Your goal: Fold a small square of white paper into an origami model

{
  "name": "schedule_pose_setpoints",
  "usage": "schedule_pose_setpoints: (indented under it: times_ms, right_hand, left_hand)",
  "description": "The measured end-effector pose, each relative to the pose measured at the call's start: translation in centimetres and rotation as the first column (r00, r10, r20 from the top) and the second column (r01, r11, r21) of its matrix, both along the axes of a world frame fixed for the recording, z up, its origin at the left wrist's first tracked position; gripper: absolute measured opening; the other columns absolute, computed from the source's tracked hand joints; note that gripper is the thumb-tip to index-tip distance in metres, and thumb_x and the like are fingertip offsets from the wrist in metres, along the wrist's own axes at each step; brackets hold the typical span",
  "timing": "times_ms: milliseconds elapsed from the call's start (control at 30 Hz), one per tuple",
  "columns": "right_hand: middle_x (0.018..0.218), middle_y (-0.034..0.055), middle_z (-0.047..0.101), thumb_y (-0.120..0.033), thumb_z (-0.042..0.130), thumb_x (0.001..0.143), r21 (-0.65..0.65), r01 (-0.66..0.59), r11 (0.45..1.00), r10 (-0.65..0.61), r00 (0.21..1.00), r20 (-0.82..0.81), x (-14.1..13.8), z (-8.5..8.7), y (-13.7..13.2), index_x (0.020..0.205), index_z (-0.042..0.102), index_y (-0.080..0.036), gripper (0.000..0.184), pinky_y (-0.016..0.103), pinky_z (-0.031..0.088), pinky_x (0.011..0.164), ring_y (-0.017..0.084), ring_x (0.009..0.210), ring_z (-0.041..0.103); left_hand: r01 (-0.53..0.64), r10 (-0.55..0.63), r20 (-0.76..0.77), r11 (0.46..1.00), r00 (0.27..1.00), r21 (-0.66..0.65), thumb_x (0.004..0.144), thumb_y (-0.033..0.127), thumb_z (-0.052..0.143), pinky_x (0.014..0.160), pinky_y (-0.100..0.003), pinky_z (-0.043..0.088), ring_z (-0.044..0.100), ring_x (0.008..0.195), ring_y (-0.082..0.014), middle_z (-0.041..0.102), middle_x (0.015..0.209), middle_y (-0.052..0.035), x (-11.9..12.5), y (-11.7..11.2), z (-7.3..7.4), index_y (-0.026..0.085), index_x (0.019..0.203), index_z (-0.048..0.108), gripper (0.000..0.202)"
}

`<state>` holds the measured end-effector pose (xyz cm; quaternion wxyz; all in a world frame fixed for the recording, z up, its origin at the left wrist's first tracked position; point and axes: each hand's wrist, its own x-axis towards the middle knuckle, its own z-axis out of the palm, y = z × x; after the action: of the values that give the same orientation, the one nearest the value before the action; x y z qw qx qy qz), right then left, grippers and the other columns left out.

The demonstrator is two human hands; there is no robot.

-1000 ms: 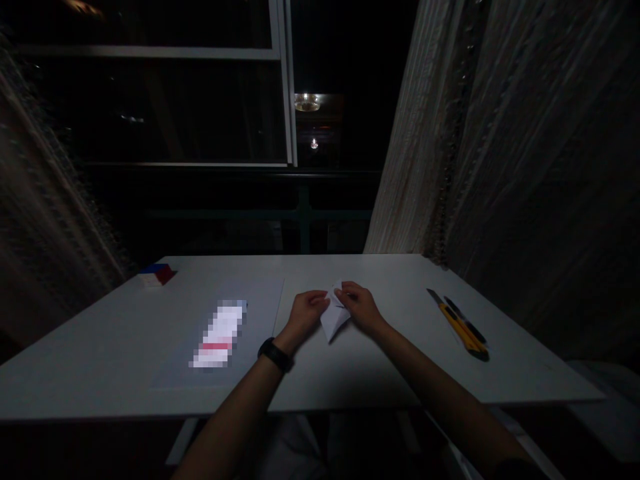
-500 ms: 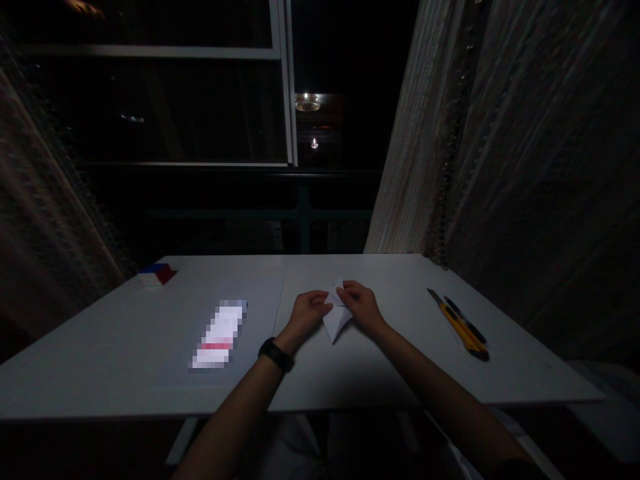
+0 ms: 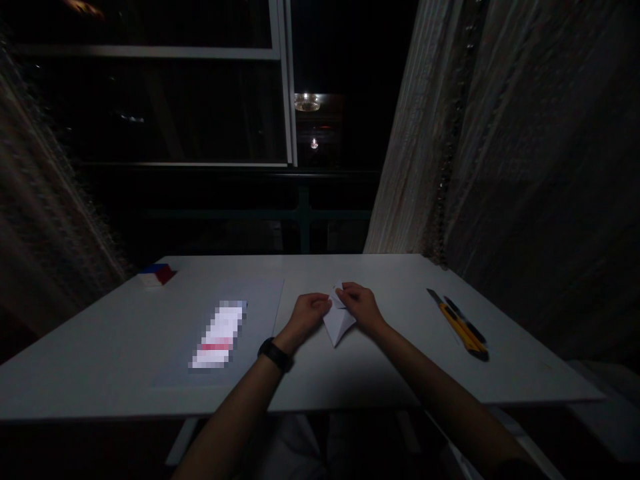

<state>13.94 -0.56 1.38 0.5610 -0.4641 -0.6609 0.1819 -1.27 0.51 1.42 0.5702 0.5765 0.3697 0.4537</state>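
A small piece of folded white paper [image 3: 337,324] is held over the middle of the table, its pointed end toward me. My left hand [image 3: 309,313] grips its left edge between thumb and fingers; a black watch band circles that wrist. On the other side, my right hand [image 3: 363,308] pinches the upper right part, with the thumb laid over the paper. The fingertips behind the paper are partly hidden. A creased flap stands out below the thumbs, and a narrower tip shows above them.
A lit phone with a blurred screen [image 3: 220,337] lies on a white sheet [image 3: 267,300] to the left. Behind it is a coloured cube [image 3: 157,274]. At right lie a yellow utility knife [image 3: 463,332] and a dark pen-like item [image 3: 465,319]. Curtains and a dark window border the white table [image 3: 375,393].
The lower point of the folded paper has shifted slightly down and right, and its right flap spreads wider. The left hand's fingers have moved a little; both hands keep hold of the paper.
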Motion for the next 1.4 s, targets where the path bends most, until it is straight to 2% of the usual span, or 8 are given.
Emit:
schedule_pose_setpoints:
  times_ms: [200, 367, 567, 700, 833, 1033, 1167, 1400]
  right_hand:
    - [0.080, 0.0071, 0.062, -0.040, 0.055, 0.075, -0.030, -0.005, 1.000, 0.005, 1.000, 0.001, -0.01, -0.04, -0.01, 0.054, 0.063, -0.016, 0.033, 0.028, 0.042, 0.065, 0.017, 0.072, 0.058]
    - [0.076, 0.0065, 0.063, -0.041, 0.056, 0.075, -0.044, -0.006, 0.999, 0.005, 1.000, -0.014, -0.04, 0.09, -0.05, 0.053, 0.063, -0.017, 0.034, 0.028, 0.043, 0.064, 0.017, 0.070, 0.058]
    - [0.076, 0.0065, 0.065, -0.044, 0.050, 0.079, -0.013, -0.077, 0.997, 0.077, 0.995, -0.060, 0.09, 0.18, -0.02, 0.053, 0.062, -0.018, 0.039, 0.029, 0.044, 0.066, 0.018, 0.072, 0.059]
    - [0.077, 0.0074, 0.065, -0.044, 0.054, 0.076, -0.021, -0.035, 0.999, 0.034, 0.998, -0.049, 0.04, 0.04, 0.03, 0.055, 0.064, -0.018, 0.034, 0.029, 0.045, 0.066, 0.019, 0.074, 0.059]
    - [0.078, 0.0073, 0.065, -0.042, 0.053, 0.076, -0.021, -0.042, 0.999, 0.041, 0.998, -0.053, 0.03, -0.07, 0.10, 0.054, 0.063, -0.018, 0.034, 0.030, 0.045, 0.066, 0.019, 0.073, 0.059]
    - [0.084, 0.0058, 0.063, -0.037, 0.051, 0.077, -0.045, -0.150, 0.988, 0.146, 0.986, -0.083, 0.44, -0.22, 0.13, 0.059, 0.065, -0.018, 0.030, 0.029, 0.044, 0.072, 0.019, 0.079, 0.059]
    - [0.087, 0.0054, 0.064, -0.031, 0.047, 0.079, -0.015, -0.234, 0.972, 0.232, 0.969, -0.088, 0.58, -0.17, 0.05, 0.068, 0.068, -0.020, 0.026, 0.031, 0.043, 0.077, 0.019, 0.083, 0.059]
    - [0.075, 0.0033, 0.061, -0.024, 0.055, 0.070, -0.063, -0.192, 0.979, 0.192, 0.981, -0.006, 0.25, -0.27, 0.02, 0.058, 0.065, -0.018, 0.017, 0.027, 0.043, 0.066, 0.016, 0.071, 0.057]
  left_hand:
    - [0.022, -0.021, 0.029, 1.000, 0.999, -0.015, 0.060, 0.019, 0.068, 0.052, -0.020, 0.040, 0.056, 0.056, -0.0105, 0.066, 0.067, -0.0053, -0.12, -0.09, 0.05, 0.008, 0.077, 0.065, 0.020]
    - [-0.005, 0.011, 0.087, 0.997, 0.996, -0.072, 0.054, 0.018, 0.073, 0.058, -0.023, 0.044, 0.060, 0.062, -0.0135, 0.067, 0.075, -0.0086, -0.12, 0.24, -0.35, 0.008, 0.082, 0.063, 0.031]
    - [0.011, -0.001, 0.126, 0.997, 0.992, -0.083, 0.052, 0.018, 0.075, 0.060, -0.023, 0.045, 0.061, 0.064, -0.0140, 0.068, 0.077, -0.0094, -0.15, 0.40, -0.46, 0.008, 0.084, 0.063, 0.035]
    - [0.003, 0.008, 0.117, 0.996, 0.993, -0.087, 0.054, 0.017, 0.073, 0.057, -0.022, 0.044, 0.061, 0.064, -0.0146, 0.067, 0.077, -0.0104, -0.15, 0.22, -0.34, 0.008, 0.084, 0.064, 0.033]
    - [0.036, -0.025, 0.136, 0.997, 0.990, -0.076, 0.055, 0.016, 0.071, 0.058, -0.022, 0.044, 0.061, 0.066, -0.0146, 0.068, 0.079, -0.0104, -0.18, 0.26, -0.46, 0.008, 0.086, 0.064, 0.033]
    - [0.047, -0.036, 0.155, 0.997, 0.987, -0.068, 0.055, 0.019, 0.073, 0.062, -0.024, 0.045, 0.061, 0.067, -0.0150, 0.068, 0.082, -0.0116, -0.16, 0.28, -0.36, 0.007, 0.090, 0.064, 0.038]
    - [0.032, -0.024, 0.151, 0.998, 0.988, -0.050, 0.054, 0.020, 0.074, 0.064, -0.025, 0.046, 0.061, 0.067, -0.0147, 0.068, 0.082, -0.0111, -0.12, 0.28, -0.38, 0.007, 0.089, 0.065, 0.039]
    - [-0.022, 0.026, 0.117, 0.999, 0.993, -0.040, 0.051, 0.017, 0.074, 0.058, -0.023, 0.045, 0.060, 0.060, -0.0136, 0.067, 0.070, -0.0068, -0.31, 0.46, -0.44, 0.009, 0.088, 0.065, 0.040]
